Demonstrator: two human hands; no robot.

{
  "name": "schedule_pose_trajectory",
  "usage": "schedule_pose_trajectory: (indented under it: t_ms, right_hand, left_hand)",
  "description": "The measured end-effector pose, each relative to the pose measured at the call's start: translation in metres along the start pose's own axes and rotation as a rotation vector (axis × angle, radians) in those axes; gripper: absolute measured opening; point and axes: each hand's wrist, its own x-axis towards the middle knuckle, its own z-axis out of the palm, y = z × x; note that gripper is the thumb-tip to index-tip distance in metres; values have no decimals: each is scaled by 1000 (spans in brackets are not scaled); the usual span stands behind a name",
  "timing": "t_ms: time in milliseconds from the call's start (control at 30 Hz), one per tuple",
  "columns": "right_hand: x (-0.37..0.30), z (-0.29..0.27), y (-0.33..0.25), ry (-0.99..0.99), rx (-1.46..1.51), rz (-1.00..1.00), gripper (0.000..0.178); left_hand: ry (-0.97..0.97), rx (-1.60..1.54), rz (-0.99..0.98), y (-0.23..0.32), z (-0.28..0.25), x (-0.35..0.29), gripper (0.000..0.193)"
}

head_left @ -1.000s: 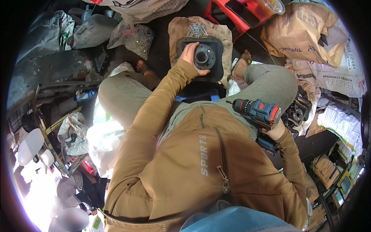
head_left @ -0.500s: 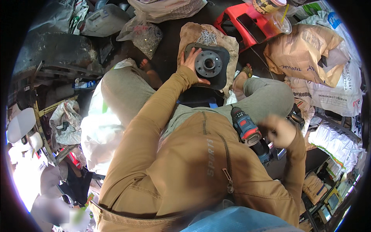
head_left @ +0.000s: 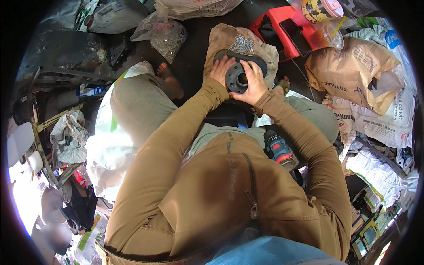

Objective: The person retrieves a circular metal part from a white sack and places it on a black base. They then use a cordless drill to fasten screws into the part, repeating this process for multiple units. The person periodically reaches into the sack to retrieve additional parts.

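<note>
1. Since the earlier frames, our right hand has let go of the drill and come up to the round metal disc; the drill now lies by our right thigh, blue body up, with no hand on it.
2. Our left hand is curled over the disc's left rim, fingers bent and pressing on it.
3. Our right hand wraps the disc's right rim, thumb near the centre hole, so the disc is gripped between both hands.
4. The disc sits on a dark oval plate, which lies on a brown cloth spread on the dark floor ahead of our knees, at the cloth's near edge.
5. A heap of loose screws rests on the cloth just beyond the plate, near its far edge.
6. A red stool stands beyond the cloth's right corner, with a plastic cup at the stool's right edge.
7. Progress, as we judge it: the disc is seated and being lined up on the plate; we cannot tell whether any screw is in, and fastening seems left to do, the screws and drill lying unused.
</note>
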Motion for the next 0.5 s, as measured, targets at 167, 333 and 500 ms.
schedule_pose_trajectory:
  t_ms: [167,333,500]
  right_hand:
    - [1,0,3,-29,23,-30,101]
    - [1,-6,2,-47,27,-21,101]
    - [-1,1,10,-71,23,-27,106]
  left_hand:
    - [-5,-1,-8,3,-2,1,101]
    - [-25,-10,-14,4,-6,2,106]
    - [46,34,32,3,0,1,107]
